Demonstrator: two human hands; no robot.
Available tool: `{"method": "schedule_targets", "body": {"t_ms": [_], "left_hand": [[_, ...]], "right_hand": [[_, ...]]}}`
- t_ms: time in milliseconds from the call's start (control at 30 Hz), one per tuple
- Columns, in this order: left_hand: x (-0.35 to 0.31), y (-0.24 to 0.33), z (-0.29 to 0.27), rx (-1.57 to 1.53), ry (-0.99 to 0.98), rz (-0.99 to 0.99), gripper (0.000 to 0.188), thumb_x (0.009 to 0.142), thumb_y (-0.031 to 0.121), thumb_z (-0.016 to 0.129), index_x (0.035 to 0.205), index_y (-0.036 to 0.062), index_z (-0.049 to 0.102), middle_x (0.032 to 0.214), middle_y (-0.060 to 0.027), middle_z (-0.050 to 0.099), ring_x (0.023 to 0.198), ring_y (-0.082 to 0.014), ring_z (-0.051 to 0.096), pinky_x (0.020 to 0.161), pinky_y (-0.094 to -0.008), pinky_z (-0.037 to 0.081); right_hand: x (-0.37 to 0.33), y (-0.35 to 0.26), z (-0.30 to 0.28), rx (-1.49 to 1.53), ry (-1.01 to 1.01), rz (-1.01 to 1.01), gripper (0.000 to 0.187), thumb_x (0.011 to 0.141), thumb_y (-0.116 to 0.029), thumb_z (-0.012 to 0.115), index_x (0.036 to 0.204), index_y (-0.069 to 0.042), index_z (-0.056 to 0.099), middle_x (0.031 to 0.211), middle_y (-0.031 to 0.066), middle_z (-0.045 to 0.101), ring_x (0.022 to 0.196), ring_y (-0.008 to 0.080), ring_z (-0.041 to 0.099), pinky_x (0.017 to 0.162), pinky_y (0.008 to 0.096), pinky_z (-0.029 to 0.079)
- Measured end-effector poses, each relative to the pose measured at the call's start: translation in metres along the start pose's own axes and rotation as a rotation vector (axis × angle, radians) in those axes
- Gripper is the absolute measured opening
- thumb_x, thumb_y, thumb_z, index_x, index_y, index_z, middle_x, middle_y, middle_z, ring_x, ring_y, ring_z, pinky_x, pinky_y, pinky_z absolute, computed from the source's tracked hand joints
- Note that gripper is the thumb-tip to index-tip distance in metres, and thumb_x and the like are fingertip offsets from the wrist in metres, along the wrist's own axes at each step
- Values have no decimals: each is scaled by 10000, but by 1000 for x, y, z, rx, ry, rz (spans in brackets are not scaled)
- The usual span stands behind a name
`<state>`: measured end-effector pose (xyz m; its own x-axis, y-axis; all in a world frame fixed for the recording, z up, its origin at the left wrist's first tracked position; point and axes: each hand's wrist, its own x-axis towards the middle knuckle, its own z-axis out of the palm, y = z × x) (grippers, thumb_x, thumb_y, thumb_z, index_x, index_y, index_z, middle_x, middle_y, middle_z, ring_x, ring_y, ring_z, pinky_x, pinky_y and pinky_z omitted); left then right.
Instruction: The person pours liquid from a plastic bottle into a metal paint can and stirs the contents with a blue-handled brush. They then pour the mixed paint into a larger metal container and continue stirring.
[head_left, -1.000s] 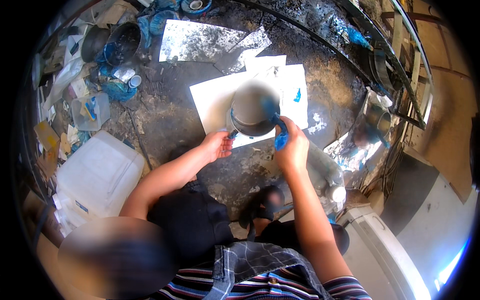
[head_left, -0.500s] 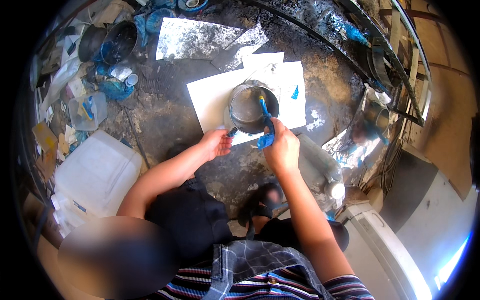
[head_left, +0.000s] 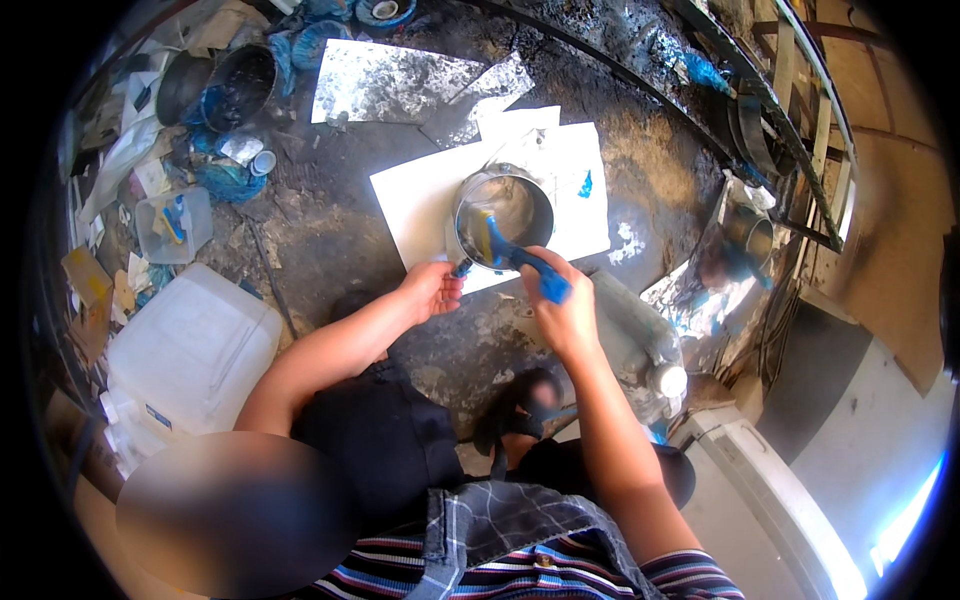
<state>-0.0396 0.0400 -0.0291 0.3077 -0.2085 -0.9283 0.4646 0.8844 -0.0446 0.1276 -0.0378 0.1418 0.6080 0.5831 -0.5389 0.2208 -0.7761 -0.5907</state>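
A round metal pot (head_left: 512, 200) stands on white paper sheets (head_left: 420, 200), its inside greyish and bare-looking. My left hand (head_left: 434, 289) is closed at the pot's near left edge, pinching a short dark stub that looks like its handle. In my right hand (head_left: 560, 305) is a blue-handled scrubbing brush (head_left: 515, 257) with a yellowish edge. Its head dips inside the pot near the left wall, tilted; my fingers wrap round the handle. The bristles are too blurred to make out.
A large white plastic jerrycan (head_left: 195, 345) lies at the left, another greyish jug (head_left: 640, 330) by my right forearm. Stained sheets (head_left: 390, 80) lie beyond. A dark bucket (head_left: 240, 85) and a clear tub (head_left: 175, 225) stand far left. A metal frame (head_left: 790, 120) runs along the right.
The brush has swung from upright on the pot's right side to a leftward slant near its left wall. My right hand has turned with it; my left hand has barely moved.
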Motion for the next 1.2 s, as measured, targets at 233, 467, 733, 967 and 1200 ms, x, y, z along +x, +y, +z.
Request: {"method": "schedule_targets", "body": {"t_ms": [233,467,733,967,1200], "left_hand": [[-3,0,2,-9,11,-8,295,955,308,462,951,74,641,757,1,587,677,-113,562,613,-306,507],[2,-1,2,-34,38,7,324,963,299,437,901,58,644,718,4,562,637,-109,558,573,-307,523],[-3,3,2,-9,16,-2,275,961,282,447,953,77,629,757,2,587,662,-116,568,594,-292,508],[-3,2,1,-11,6,-4,328,968,315,452,945,47,640,751,-2,590,653,-114,571,586,-292,523],[0,-1,-1,-21,6,-4,310,961,305,463,949,56,647,754,-2,593,657,-111,571,584,-290,521]], "right_hand": [[14,5,2,-436,168,-305,284,861,-125,621,1126,-23,597,894,208,654,815,390,635,725,435,509],[17,3,33,-451,18,-416,396,750,-35,609,1142,-2,556,820,180,620,775,361,625,688,443,504],[1,12,4,-495,-126,-412,405,709,4,607,1113,-19,573,829,165,632,799,349,635,715,434,509],[32,4,-11,-597,47,-447,408,747,-35,634,1147,-24,559,786,164,612,771,350,617,695,436,497],[15,4,13,-494,51,-183,273,857,-176,603,1088,-33,609,841,217,660,772,393,644,717,469,504]]}}
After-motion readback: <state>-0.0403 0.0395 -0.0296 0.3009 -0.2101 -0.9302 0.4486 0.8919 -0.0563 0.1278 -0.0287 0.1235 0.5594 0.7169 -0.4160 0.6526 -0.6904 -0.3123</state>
